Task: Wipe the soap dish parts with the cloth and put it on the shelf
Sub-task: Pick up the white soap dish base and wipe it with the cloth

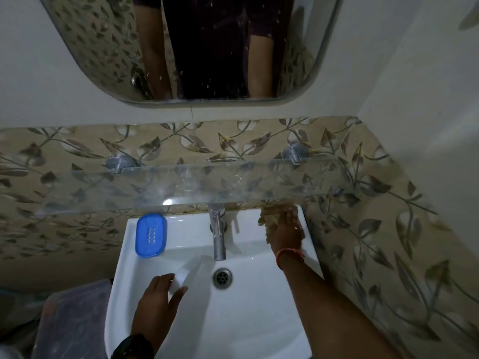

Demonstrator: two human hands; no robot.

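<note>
The blue part point(151, 235) of the soap dish lies flat on the basin's point(121, 268) back-left ledge, slots up, with nothing touching it. It looks like thin moulded plastic: light, stiff and probably wet, so slippery on the glazed ledge. Pinching across its short sides, thumb on one long edge and fingers on the other, should hold better than pressing on the smooth top. Down in the bowl, the left hand point(158, 299) has its thumb and fingers curled round the edge of a white part point(178, 279), most likely the dish's other half, though it is hard to tell apart from the white bowl. It should be just as light and slick, so a firm edge grip suits it while it is wiped. The cloth point(272, 213) is a soft, crumpled yellowish wad on the back-right corner, under the right hand point(286, 234), which lies over it. Blur hides whether those fingers are gripping it or only pressing. It will bunch easily, so it is best gathered into the palm. The tap point(219, 239) stands between the two sides. Above it the glass shelf point(181, 182) overhangs the ledge; being smooth and bare, it may let a wet dish slide.
</note>
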